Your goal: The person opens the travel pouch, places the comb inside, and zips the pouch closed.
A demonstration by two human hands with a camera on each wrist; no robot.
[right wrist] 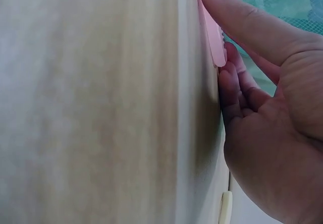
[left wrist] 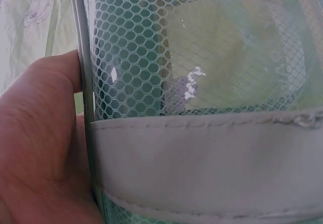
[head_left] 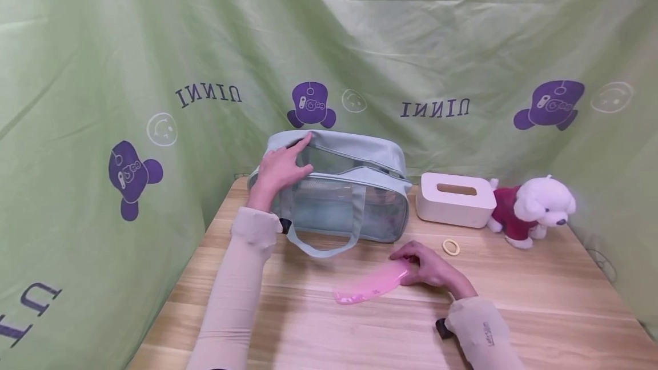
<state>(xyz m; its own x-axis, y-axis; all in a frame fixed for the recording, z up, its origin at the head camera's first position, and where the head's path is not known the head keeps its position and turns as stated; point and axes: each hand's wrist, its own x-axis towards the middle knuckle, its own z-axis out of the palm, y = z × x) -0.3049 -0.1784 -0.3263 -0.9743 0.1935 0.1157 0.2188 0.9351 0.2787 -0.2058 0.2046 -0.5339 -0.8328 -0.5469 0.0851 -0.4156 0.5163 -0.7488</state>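
Note:
My left hand [head_left: 281,170] is at the upper left of a pale blue-grey see-through bag [head_left: 329,205], index finger and thumb stretched apart across its unzipped mouth. In the left wrist view, the same hand [left wrist: 40,143] lies along the edge of the bag's clear, mesh-patterned panel [left wrist: 128,57]; part of its fingers is hidden behind that edge. Low over the table, in front of the bag, my right hand [head_left: 426,264] pinches one end of a pink comb [head_left: 372,283]. Fine teeth show along the comb [right wrist: 216,42] beside the thumb in the right wrist view.
Right of the bag stands a white tissue box [head_left: 454,213] with a slot on top. A white plush dog [head_left: 545,204] in a red top sits beside it. A small cream ring [head_left: 450,247] lies on the wooden table [head_left: 308,324]. Green printed cloth [head_left: 257,44] hangs behind.

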